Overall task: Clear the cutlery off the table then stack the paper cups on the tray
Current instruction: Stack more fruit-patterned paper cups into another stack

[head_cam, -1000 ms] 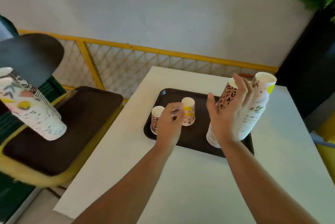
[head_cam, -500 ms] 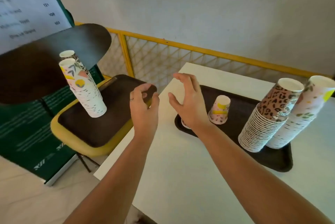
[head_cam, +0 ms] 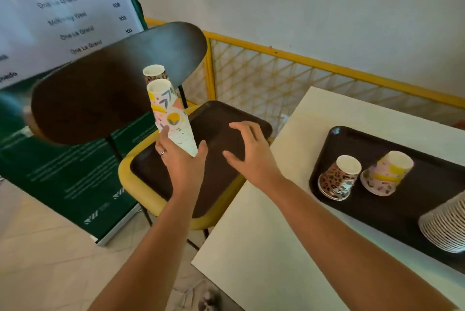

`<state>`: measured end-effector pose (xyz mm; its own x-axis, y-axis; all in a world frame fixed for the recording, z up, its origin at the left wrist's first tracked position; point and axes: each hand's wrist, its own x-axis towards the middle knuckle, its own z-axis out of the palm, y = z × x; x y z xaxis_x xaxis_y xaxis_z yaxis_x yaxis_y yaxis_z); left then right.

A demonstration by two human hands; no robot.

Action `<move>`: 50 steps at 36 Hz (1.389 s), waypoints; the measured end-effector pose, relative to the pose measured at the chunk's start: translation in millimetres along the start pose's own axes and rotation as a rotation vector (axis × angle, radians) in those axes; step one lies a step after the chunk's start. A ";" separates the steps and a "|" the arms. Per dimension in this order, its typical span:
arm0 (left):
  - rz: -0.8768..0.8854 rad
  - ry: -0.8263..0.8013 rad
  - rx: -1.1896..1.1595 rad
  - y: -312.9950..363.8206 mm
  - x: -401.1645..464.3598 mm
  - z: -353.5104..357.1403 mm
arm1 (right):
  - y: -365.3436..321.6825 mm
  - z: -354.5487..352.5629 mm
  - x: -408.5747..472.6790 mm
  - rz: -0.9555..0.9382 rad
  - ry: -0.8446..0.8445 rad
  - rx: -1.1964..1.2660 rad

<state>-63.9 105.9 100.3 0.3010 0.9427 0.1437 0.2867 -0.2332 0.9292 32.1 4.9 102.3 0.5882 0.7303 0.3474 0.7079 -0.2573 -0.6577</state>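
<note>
Two tall stacks of paper cups stand on a dark tray (head_cam: 221,119) on a chair seat to my left: a pastel patterned stack (head_cam: 173,119) in front and a leopard-print stack (head_cam: 154,73) behind it. My left hand (head_cam: 182,161) grips the base of the pastel stack. Just to its right, my right hand (head_cam: 251,152) hovers over that tray, fingers spread, holding nothing. On the white table (head_cam: 264,235) a second dark tray (head_cam: 377,212) carries a leopard cup (head_cam: 338,178), a pastel cup (head_cam: 386,175) and the base of a tall stack (head_cam: 446,227) at the right edge.
The chair has a yellow seat rim (head_cam: 151,200) and a dark round backrest (head_cam: 113,84). A green and white sign (head_cam: 57,4) stands behind it. A yellow mesh railing (head_cam: 289,74) runs along the white wall. Tiled floor (head_cam: 50,247) lies below left.
The view has swung left toward the chair. Both hands moved from the table over to the chair's tray, and my left hand has taken hold of the pastel stack's base.
</note>
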 end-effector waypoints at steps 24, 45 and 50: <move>0.295 -0.374 -0.115 -73.2 135.1 -15.5 | -57.2 121.7 129.3 0.132 0.123 0.303; -0.021 -0.534 -0.094 -136.5 128.5 27.8 | -31.6 112.4 97.4 0.316 0.306 0.324; -0.005 -0.556 -0.045 -135.4 127.4 30.7 | -27.7 103.4 89.8 0.339 0.331 0.328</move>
<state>-36.5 250.2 -17.7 0.7375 0.6735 -0.0505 0.2538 -0.2071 0.9448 24.9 143.0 82.6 0.8893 0.3911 0.2369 0.3315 -0.1945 -0.9232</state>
